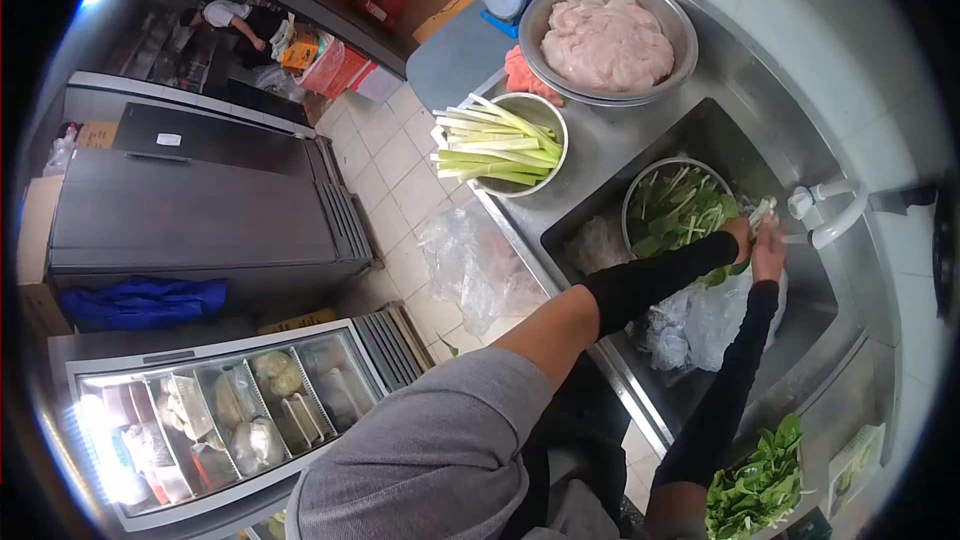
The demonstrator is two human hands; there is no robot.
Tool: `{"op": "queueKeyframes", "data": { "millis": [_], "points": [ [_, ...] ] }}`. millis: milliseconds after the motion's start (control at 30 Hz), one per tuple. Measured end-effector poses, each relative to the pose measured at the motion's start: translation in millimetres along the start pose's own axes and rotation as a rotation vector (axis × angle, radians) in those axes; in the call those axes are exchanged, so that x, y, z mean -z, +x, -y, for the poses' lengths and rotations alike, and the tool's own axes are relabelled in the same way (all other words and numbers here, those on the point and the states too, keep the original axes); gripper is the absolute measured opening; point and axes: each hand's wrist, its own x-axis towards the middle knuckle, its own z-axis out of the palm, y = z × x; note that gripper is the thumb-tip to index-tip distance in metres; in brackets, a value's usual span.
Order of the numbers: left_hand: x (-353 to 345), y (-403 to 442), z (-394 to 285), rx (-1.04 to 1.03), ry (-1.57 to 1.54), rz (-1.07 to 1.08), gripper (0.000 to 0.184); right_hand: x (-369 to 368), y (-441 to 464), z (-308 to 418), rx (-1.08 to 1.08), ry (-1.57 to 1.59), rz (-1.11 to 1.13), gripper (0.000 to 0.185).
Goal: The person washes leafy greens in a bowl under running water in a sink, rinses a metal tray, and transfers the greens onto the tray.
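Observation:
Over the sink (590,210), my left hand (738,237) and my right hand (768,252) are close together near the tap. Both are closed around a bunch of leafy greens (763,208). Its pale stem ends stick out above my fingers, and some leaves hang below my left hand. Beside my left hand, a round metal colander (628,202) in the sink holds more leafy greens (682,208). Clear plastic bags (690,325) lie in the sink below my wrists. My fingers partly hide the bunch.
A white tap (835,215) juts over the sink. On the counter are a metal bowl (685,45) of pale raw meat and a bowl (558,125) of cut leek stalks. More greens (755,485) sit at lower right. A person (235,18) stands in the background.

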Motion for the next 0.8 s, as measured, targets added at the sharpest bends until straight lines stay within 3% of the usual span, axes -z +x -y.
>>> {"op": "queueKeyframes", "data": {
  "millis": [100,167,200,267,300,333,400,467,533,600,667,733,767,800],
  "points": [
    [-3,9,-26,0.082,-0.127,-0.083,0.055,-2,-19,-6,-0.259,0.772,0.113,0.068],
    [-20,27,-32,0.114,-0.064,-0.065,0.066,1,-47,2,-0.276,1.004,0.203,0.061],
    [-62,57,-7,0.164,0.123,-0.139,0.059,1,-59,8,-0.259,1.049,0.215,0.057],
    [-74,75,14,-0.068,0.384,0.092,0.045,1,-79,13,-0.227,1.146,0.237,0.050],
    [-79,84,16,-0.185,0.515,0.211,0.041,1,-84,4,-0.207,1.080,0.212,0.046],
    [-90,97,5,-0.058,0.365,0.284,0.039,-1,-85,-16,-0.188,1.010,0.187,0.042],
    [-62,60,-8,-0.216,0.358,0.286,0.040,1,-80,-61,-0.192,0.962,0.155,0.042],
    [-64,59,4,-0.597,0.689,0.424,0.043,-2,-86,-49,-0.181,0.913,0.096,0.045],
    [-56,22,-6,-0.410,0.048,0.066,0.049,-5,-91,-39,-0.158,0.839,0.050,0.049],
    [-38,-20,-20,-0.251,-0.284,-0.036,0.057,-3,-96,-41,-0.133,0.723,0.024,0.052],
    [-26,-36,-25,-0.156,-0.295,0.112,0.062,-1,-105,-46,-0.122,0.681,0.011,0.055],
    [-29,-53,-28,-0.179,-0.110,0.204,0.042,5,-123,-54,-0.177,0.645,0.019,0.059],
    [-34,-63,-29,-0.214,0.035,0.235,0.033,8,-132,-69,-0.100,0.626,0.001,0.059],
    [-39,-71,-26,-0.301,0.278,0.279,0.025,6,-142,-88,-0.054,0.609,-0.019,0.040]
  ]
}}
